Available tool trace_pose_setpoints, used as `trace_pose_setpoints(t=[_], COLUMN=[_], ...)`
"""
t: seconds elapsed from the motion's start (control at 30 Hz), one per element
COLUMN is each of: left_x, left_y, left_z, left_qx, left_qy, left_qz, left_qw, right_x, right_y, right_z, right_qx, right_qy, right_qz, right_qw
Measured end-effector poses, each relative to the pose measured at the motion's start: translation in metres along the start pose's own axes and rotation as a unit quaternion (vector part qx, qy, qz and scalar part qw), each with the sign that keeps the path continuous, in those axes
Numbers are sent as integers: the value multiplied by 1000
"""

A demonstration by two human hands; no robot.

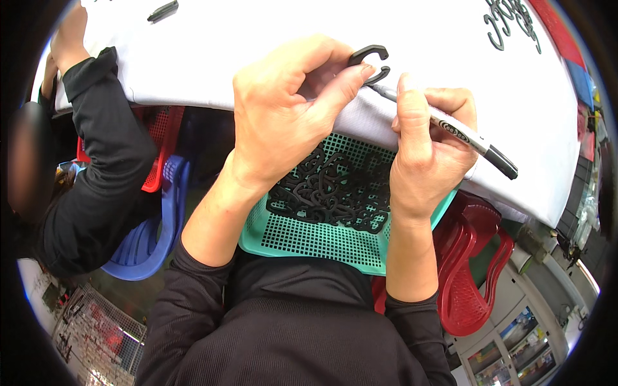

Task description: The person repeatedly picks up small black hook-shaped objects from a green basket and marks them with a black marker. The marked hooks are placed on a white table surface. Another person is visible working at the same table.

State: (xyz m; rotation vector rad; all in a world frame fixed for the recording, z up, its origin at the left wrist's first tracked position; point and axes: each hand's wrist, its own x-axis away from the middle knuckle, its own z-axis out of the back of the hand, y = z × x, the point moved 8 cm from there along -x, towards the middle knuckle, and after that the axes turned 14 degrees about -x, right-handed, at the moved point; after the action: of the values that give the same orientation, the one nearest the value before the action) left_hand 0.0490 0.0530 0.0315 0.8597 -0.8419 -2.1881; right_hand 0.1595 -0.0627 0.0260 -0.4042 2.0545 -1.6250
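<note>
Between the thumb and fingers of my left hand point(283, 106) is a black C-shaped ring point(368, 53), its gap facing right. My right hand point(428, 145) is closed around a silver-grey marker pen point(460, 130) with a black end. The pen's tip points left and reaches the lower edge of the ring; whether it touches cannot be made out. Below my hands, a green perforated basket point(309, 241) rests on my lap, with many black curved pieces point(328, 193) like the ring heaped inside. Both hands are over the near edge of the white-covered table point(418, 38).
More black curved pieces point(512, 22) lie at the table's far right. A black marker cap or pen point(163, 11) lies at the far left. At left sits another person in a dark sleeve point(106, 154), near a blue plastic chair point(151, 251). A dark red chair point(467, 270) stands at right.
</note>
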Motion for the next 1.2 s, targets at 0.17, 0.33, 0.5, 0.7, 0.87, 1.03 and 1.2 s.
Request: trace_pose_setpoints(t=[0.17,0.33,0.5,0.7,0.87,1.03,1.2], left_x=[1,1,1,1,1,-2,-7], left_y=[-1,-1,0,0,-2,-2,15], left_z=[-1,-1,-1,-1,-2,-4,0], left_qx=[-1,-1,-1,2,13,30,12], left_qy=[-3,-5,-1,-1,-13,-64,-112], left_qz=[-1,-3,-11,-14,0,17,-49], left_qw=[1000,1000,1000,1000,1000,997,992], right_x=[2,1,1,2,3,-10,-21], right_y=[3,2,4,1,1,-19,-26], right_z=[-1,-3,-3,-5,4,4,-20], right_qx=[4,14,1,27,17,-46,58], right_qy=[-1,-9,-5,-9,-2,-5,-174], right_qz=[-9,-12,-1,-6,25,31,77], right_qw=[1000,1000,1000,1000,1000,998,980])
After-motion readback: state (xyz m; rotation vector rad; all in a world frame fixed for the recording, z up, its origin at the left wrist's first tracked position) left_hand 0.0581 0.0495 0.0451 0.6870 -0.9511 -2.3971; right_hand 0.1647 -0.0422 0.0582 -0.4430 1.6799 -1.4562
